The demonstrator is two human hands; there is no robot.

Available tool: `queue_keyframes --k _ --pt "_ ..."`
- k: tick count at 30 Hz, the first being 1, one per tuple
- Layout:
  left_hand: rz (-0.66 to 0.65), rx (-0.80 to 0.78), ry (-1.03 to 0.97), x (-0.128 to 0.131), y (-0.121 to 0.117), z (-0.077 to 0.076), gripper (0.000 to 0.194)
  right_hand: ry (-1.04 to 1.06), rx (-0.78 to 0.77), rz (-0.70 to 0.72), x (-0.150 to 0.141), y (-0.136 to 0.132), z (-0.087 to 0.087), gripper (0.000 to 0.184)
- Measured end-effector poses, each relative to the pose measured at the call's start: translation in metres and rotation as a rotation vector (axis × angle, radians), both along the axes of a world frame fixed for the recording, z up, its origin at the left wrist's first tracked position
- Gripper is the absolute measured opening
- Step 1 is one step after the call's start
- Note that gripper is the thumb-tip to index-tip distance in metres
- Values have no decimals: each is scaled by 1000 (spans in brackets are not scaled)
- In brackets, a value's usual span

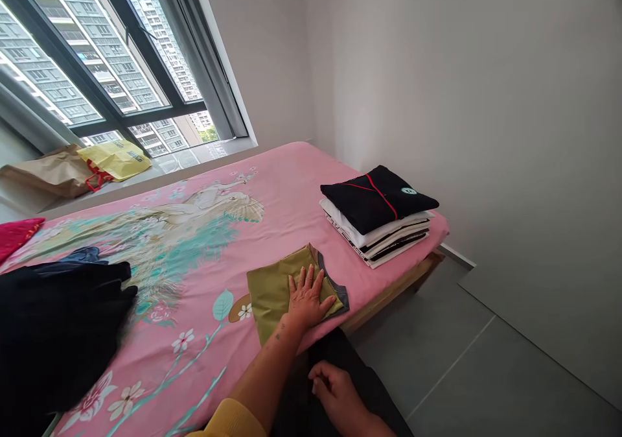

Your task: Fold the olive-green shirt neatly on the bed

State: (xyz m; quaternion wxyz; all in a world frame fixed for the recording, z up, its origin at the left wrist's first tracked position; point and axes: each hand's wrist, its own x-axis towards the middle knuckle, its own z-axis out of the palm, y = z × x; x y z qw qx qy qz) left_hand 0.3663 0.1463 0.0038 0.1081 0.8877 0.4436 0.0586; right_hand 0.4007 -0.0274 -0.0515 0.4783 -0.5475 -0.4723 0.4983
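My left hand lies flat, fingers spread, on a folded olive-green shirt with a dark grey edge like a neckline. The shirt rests near the front edge of the bed, partly covered by my palm and forearm. Lower down, my right hand is loosely curled over my dark-trousered leg, with nothing visible in its fingers. Beyond the shirt, to the right, stands a stack of folded clothes. On top of it is a black garment with red lines and a round pale badge.
A pink floral sheet covers the bed. Dark clothes are heaped at the left, near a red cloth. Paper and yellow bags sit on the windowsill. A wooden bed edge borders the grey floor.
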Motion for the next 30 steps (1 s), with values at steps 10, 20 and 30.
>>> queue_keyframes --k 10,20,30 --pt "-173 66 80 -33 -39 7 78 437 -138 -263 4 8 -11 38" --pt "-31 157 117 -81 -65 3 61 467 -112 -370 3 7 -18 38" --pt "220 194 -38 -145 -71 -2 55 437 -117 -320 0 0 -10 37"
